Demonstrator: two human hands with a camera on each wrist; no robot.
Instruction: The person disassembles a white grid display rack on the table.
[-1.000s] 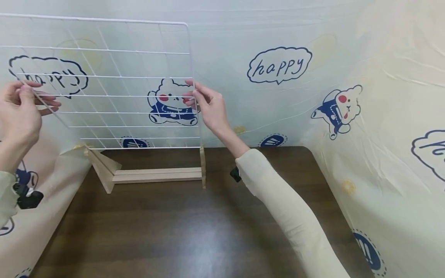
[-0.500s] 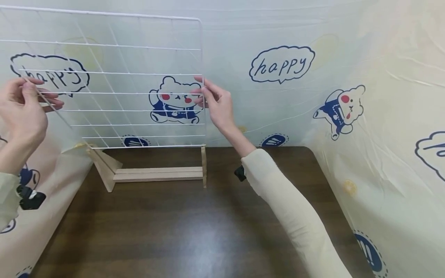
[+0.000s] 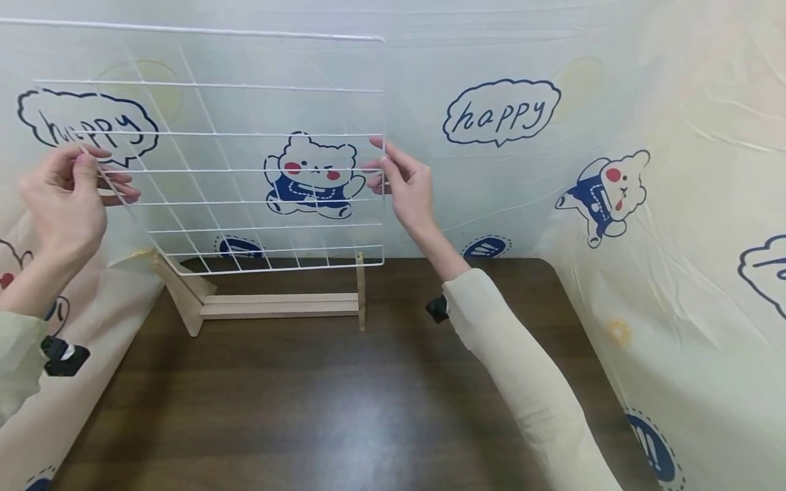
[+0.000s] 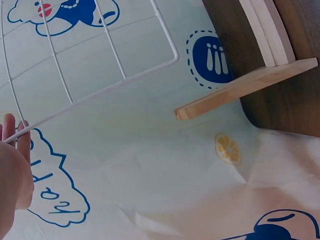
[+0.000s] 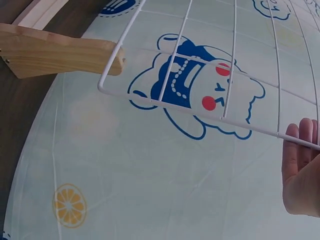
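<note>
While the white square wire grid panel (image 3: 245, 157) is hanging just above the pale wooden slotted stand (image 3: 270, 303) at the brown table's (image 3: 344, 409) far edge, not seated, the left hand (image 3: 64, 204) and right hand (image 3: 405, 187) are pinching its side wires. Open tabletop is lying nearer the person.

The printed backdrop sheet (image 3: 510, 177) reads "happy" in speech bubbles.
</note>
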